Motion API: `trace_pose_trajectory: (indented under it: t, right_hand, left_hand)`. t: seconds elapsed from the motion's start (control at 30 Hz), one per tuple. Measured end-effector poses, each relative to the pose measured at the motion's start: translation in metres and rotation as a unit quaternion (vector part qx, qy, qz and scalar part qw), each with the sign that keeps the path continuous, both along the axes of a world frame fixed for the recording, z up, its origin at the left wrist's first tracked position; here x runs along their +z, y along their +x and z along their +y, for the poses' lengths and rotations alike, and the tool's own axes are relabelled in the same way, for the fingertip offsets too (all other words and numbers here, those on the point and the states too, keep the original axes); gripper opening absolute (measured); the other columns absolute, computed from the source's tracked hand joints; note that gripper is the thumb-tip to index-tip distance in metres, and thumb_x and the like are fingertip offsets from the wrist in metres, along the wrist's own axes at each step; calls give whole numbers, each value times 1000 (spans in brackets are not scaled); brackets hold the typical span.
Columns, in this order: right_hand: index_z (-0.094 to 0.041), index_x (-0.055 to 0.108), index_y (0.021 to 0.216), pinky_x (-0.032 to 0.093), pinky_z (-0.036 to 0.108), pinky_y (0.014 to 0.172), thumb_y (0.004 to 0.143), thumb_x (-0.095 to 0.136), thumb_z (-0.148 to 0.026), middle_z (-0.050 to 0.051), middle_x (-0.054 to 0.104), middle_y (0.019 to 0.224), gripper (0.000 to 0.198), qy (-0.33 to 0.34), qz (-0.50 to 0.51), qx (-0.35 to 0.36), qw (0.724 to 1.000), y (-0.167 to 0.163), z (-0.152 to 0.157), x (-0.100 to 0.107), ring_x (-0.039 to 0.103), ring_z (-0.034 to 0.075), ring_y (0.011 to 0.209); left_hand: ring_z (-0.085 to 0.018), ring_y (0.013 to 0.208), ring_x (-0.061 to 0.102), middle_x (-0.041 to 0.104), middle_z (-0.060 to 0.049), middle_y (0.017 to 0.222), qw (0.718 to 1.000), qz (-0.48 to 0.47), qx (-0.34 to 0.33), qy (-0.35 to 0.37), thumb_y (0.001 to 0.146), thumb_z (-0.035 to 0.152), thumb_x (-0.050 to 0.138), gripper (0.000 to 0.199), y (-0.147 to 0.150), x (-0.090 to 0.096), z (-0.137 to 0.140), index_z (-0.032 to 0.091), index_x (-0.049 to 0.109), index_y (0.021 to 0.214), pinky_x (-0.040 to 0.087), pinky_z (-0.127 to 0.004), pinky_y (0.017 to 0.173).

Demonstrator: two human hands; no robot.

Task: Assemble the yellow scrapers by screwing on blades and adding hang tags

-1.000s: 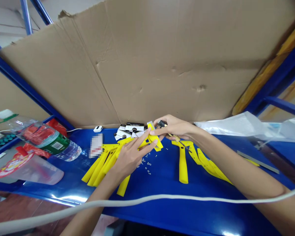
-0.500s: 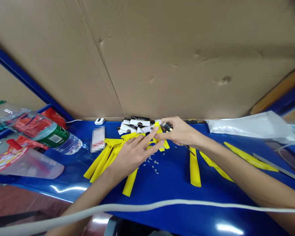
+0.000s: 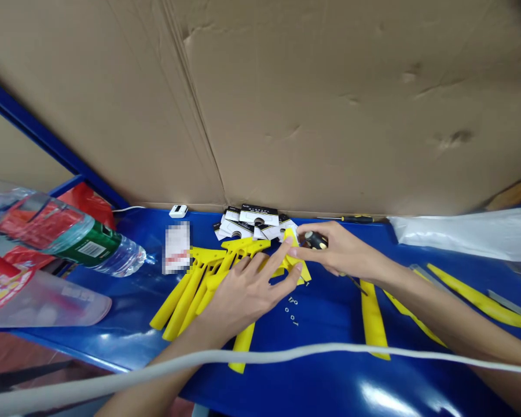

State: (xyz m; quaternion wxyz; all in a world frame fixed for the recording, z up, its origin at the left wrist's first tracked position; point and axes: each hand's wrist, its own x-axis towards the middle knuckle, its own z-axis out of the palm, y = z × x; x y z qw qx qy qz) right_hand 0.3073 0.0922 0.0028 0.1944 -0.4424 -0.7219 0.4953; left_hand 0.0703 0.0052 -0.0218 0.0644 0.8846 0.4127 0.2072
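Note:
My left hand (image 3: 254, 285) is closed around a yellow plastic scraper (image 3: 244, 347), whose handle comes out below the palm. Its thumb and index finger reach to the scraper's wide head. My right hand (image 3: 339, 248) has a screwdriver (image 3: 316, 240) with a black handle tucked in its palm; the thin dark shaft shows below the hand. Fingertips of the right hand touch the scraper's head too. Several small screws and nuts (image 3: 292, 313) lie on the blue table just below the hands. More yellow scrapers (image 3: 180, 304) lie side by side to the left.
White-and-black small boxes (image 3: 259, 215) are piled by the cardboard wall (image 3: 286, 104). Further yellow pieces (image 3: 374, 324) and a white plastic bag (image 3: 451, 237) lie right. A bottle (image 3: 91, 246) and a plastic cup (image 3: 65, 301) stand left. A white cable (image 3: 286, 352) crosses in front.
The view has shifted, so the table's things appear further right and lower. Both hands stay together at the scraper's head. The left hand now covers some of the small screws and nuts.

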Motion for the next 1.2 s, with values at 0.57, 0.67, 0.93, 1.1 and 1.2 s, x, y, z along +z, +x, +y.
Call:
trace_pose_trajectory:
  t: [0.57, 0.67, 0.93, 1.1, 1.2]
  right_hand:
    - [-26, 72, 84, 47, 31, 65, 90, 85, -49, -1, 76, 73, 28, 27, 51, 1, 998, -1, -1, 0, 68, 18, 66]
    - [-26, 71, 82, 48, 31, 64, 90, 85, -50, 0, 77, 75, 29, 25, 45, -5, 999, -2, -2, 3, 69, 19, 67]
    - [-23, 69, 81, 36, 26, 47, 91, 84, -54, -4, 69, 72, 36, 34, 31, -11, 999, -2, -1, 3, 46, 8, 46]
    - [-23, 72, 87, 36, 24, 43, 100, 73, -57, -2, 74, 71, 37, 22, 52, 18, 998, -1, -1, 6, 49, 8, 43]
    - [-24, 73, 94, 36, 23, 40, 103, 69, -57, -2, 75, 69, 35, -2, 56, 33, 998, 1, 0, 7, 49, 9, 41]
  left_hand:
    - [-33, 115, 68, 73, -12, 146, 999, -45, 10, -19, 108, 16, 52, 40, -6, 6, -1, 36, 76, 133, 54, -52, 101]
    - [-34, 121, 66, 70, -12, 151, 998, -40, 3, -38, 110, 17, 51, 39, -8, 6, -1, 35, 75, 134, 53, -53, 104]
    - [-28, 111, 71, 63, -15, 162, 974, 131, -5, 187, 107, 13, 56, 46, -11, 1, -3, 29, 60, 150, 61, -41, 89]
    - [-29, 111, 74, 53, -17, 170, 964, 156, 9, 214, 101, 3, 55, 54, -9, 4, -4, 26, 59, 150, 64, -42, 84]
    - [-30, 113, 76, 53, -17, 170, 973, 129, 10, 189, 99, -1, 52, 53, -9, 5, -5, 25, 62, 145, 67, -44, 83]
